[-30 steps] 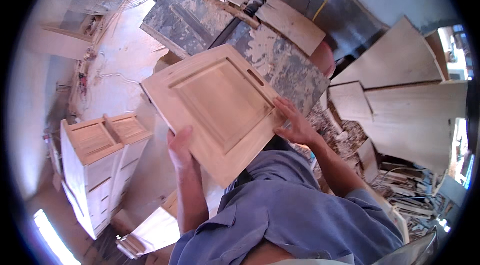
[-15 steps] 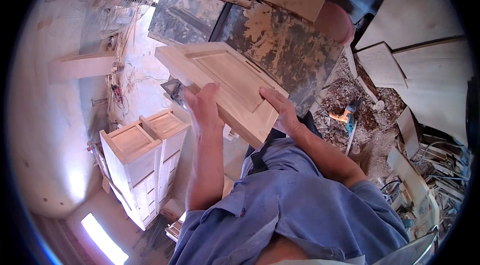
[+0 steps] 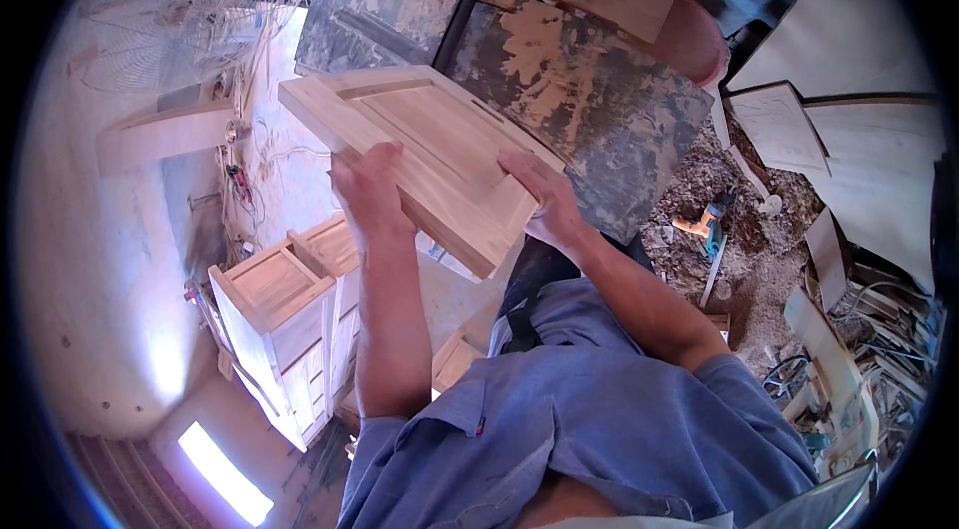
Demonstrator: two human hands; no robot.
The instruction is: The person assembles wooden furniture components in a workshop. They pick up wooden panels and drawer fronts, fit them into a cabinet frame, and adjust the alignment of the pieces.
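Note:
Both my hands hold a pale wooden cabinet door (image 3: 437, 126) with a raised centre panel, tilted in front of my chest. My left hand (image 3: 373, 194) grips its near left edge, thumb on top and the other fingers hidden beneath. On the right end, my right hand (image 3: 547, 199) has its thumb side over the frame while the rest of its fingers are out of sight. The door's far side overlaps a dark, worn work table (image 3: 609, 119) with patches of tan dust; I cannot tell whether they touch.
A wooden cabinet (image 3: 285, 329) with panelled faces stands at the left. Upper left is a wire-caged fan (image 3: 190, 9). An orange-and-teal power tool (image 3: 711, 224) lies among shavings at the right, near leaning boards (image 3: 869, 169) and a heap of wood scraps (image 3: 894, 359).
The door and both hands have moved a little to the left and slightly farther from my body. My grip looks the same. The surroundings have shifted slightly in view.

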